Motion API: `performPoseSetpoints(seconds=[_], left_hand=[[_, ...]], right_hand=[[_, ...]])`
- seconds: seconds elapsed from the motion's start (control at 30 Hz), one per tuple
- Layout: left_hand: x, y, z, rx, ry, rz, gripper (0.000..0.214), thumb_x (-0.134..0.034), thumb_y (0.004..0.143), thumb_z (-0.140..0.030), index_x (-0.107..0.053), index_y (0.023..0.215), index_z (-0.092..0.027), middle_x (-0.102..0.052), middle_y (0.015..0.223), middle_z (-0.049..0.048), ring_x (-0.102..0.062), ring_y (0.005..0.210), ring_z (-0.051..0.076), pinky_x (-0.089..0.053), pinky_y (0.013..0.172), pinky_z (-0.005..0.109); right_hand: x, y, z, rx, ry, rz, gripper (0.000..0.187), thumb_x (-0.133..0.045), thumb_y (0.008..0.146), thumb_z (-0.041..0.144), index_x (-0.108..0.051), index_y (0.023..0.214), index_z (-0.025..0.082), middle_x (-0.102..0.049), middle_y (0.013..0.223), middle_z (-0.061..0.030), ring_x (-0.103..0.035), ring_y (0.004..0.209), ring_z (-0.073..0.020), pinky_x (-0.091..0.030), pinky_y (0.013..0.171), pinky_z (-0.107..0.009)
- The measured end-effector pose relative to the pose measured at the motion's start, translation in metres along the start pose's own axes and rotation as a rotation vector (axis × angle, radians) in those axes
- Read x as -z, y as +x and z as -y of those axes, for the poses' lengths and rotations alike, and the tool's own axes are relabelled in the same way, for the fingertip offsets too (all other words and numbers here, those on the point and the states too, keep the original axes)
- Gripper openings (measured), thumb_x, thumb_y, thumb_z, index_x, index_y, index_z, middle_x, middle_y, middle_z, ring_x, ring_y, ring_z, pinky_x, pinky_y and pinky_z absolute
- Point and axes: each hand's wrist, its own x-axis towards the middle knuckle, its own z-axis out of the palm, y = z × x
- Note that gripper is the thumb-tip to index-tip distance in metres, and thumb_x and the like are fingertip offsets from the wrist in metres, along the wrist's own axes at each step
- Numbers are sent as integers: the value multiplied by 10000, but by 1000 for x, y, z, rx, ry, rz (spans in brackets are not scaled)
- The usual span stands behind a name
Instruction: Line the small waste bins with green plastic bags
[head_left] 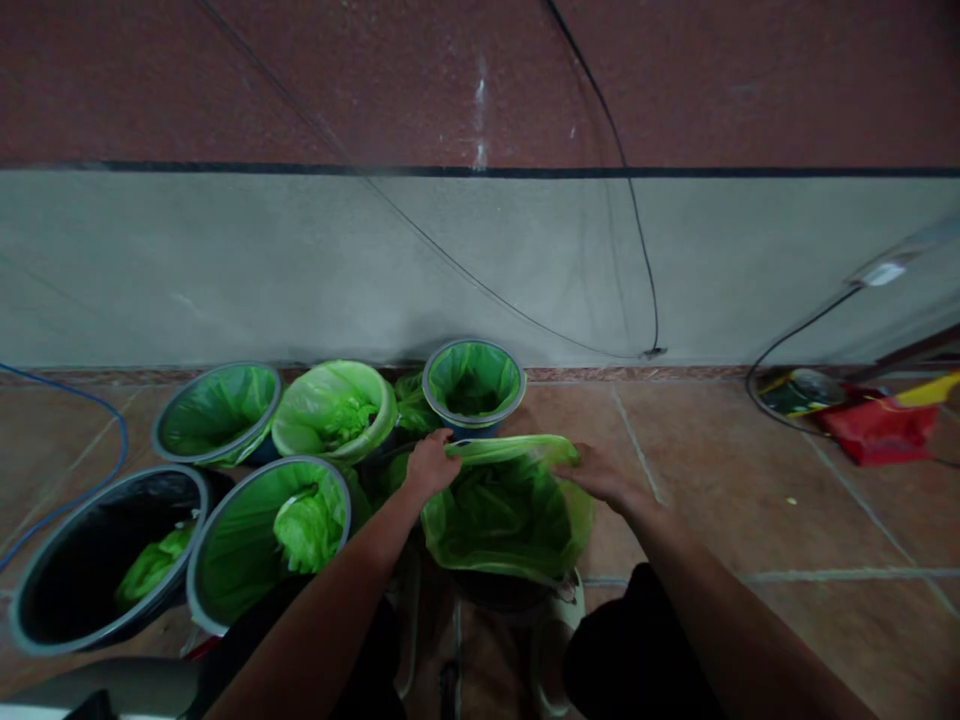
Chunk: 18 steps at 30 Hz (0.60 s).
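Note:
A green plastic bin liner (pixel 504 510) is spread over a dark bin in front of me, between my knees. My left hand (pixel 430 463) is closed on the liner's far left rim. My right hand (pixel 600 472) grips the liner's right edge, its fingers partly hidden by the plastic. The bin under the liner is mostly covered.
Several round bins with green liners stand on the tiled floor: one behind (pixel 473 384), two at left (pixel 217 413) (pixel 334 410), one near left (pixel 268 535). A black-lined bin (pixel 101 560) sits far left. A grey wall with hanging cables is behind. A red dustpan (pixel 877 428) lies right.

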Motion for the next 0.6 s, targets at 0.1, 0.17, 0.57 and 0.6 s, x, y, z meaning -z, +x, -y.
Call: performPoseSetpoints(seconds=[0.1, 0.17, 0.57, 0.6], left_hand=[[-4, 3, -9, -8, 20, 37, 472, -651, 852, -322, -596, 1286, -146, -718, 1163, 107, -664, 1068, 223, -480, 922, 282], [-5, 3, -15, -35, 83, 51, 315, -603, 879, -299, -677, 1159, -174, -740, 1098, 77, -676, 1030, 202, -480, 899, 257], [10, 0, -19, 30, 193, -102, 310, -461, 942, -290, -735, 1040, -186, -755, 1033, 90, -696, 956, 215, -494, 818, 274], [9, 0, -18, 29, 198, -101, 317, -455, 944, -297, -735, 1042, -184, -754, 1035, 92, -694, 963, 216, -492, 823, 273]], right_hand=[[2, -4, 1, -7, -144, 28, 100, -667, 755, 196, -715, 824, 142, -714, 751, -53, -657, 712, -190, -443, 591, -235], [6, -5, 3, 8, -245, -70, 107, -622, 772, 181, -711, 820, 148, -707, 756, -52, -647, 702, -182, -415, 575, -235], [22, -23, 11, -30, -239, -94, 428, -649, 842, 425, -682, 1143, 123, -736, 1032, -134, -690, 934, -251, -522, 805, -318], [22, -28, 13, 9, -214, -41, 379, -650, 841, 430, -703, 1091, 149, -742, 1007, -118, -690, 923, -249, -529, 803, -320]])
